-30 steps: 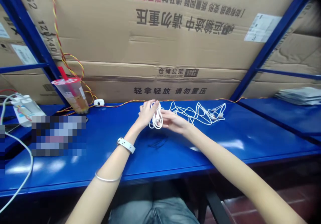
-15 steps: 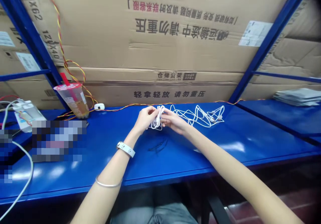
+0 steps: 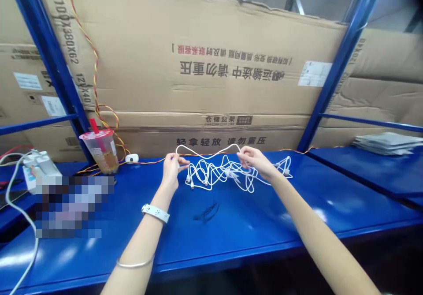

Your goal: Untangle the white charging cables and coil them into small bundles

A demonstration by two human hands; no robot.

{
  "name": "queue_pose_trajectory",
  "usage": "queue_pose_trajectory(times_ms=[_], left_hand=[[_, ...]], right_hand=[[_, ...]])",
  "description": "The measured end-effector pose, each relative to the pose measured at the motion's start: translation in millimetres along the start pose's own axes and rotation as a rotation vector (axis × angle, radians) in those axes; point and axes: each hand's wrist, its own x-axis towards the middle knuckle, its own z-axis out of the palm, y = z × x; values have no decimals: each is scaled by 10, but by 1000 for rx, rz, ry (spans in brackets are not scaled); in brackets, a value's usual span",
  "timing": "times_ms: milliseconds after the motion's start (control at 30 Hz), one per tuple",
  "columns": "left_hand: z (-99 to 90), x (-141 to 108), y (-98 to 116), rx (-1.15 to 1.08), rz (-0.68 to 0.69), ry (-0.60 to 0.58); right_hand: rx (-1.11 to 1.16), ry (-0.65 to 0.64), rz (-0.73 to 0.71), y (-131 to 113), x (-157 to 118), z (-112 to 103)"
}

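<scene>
A white cable (image 3: 208, 157) runs between my two hands in a loose, sagging span above the blue shelf. My left hand (image 3: 172, 168) pinches it at one side, with a bit of cable showing at the fingertips. My right hand (image 3: 255, 162) is closed on the same cable at the other side. Below and between them lies a tangle of white cables (image 3: 228, 173), with connector ends at its left and right edges. A few thin black ties (image 3: 207, 212) rest on the shelf nearer to me.
The blue shelf (image 3: 251, 237) carries a drink cup (image 3: 101, 151) with a red straw, a small white case (image 3: 132, 158), a white power adapter (image 3: 41, 169) and a stack of flat packets (image 3: 388, 143). Cardboard (image 3: 205, 96) stands behind; blue uprights (image 3: 337, 74) flank it.
My hands have moved apart, drawing a length of white cable between them. The bunched coil they held is now spread on the shelf beside the other cables. The view has tilted up.
</scene>
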Motion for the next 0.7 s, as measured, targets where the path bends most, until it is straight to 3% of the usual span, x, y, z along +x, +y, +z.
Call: queue_pose_trajectory(times_ms=[133,233,367,467,567,700], left_hand=[[-25,23,-16,-67,-3,59],[1,26,3,-125,37,65],[-28,42,131,-253,176,100],[-95,57,249,-331,246,131],[-164,71,341,-395,250,184],[-273,100,429,-476,229,326]], right_hand=[[-126,120,74,106,-152,-483],[-285,42,168,158,-258,-673],[-400,-172,159,155,-338,-693],[-242,-250,141,129,-374,-650],[-102,-327,201,122,-406,-645],[-251,-371,250,105,-419,-736]])
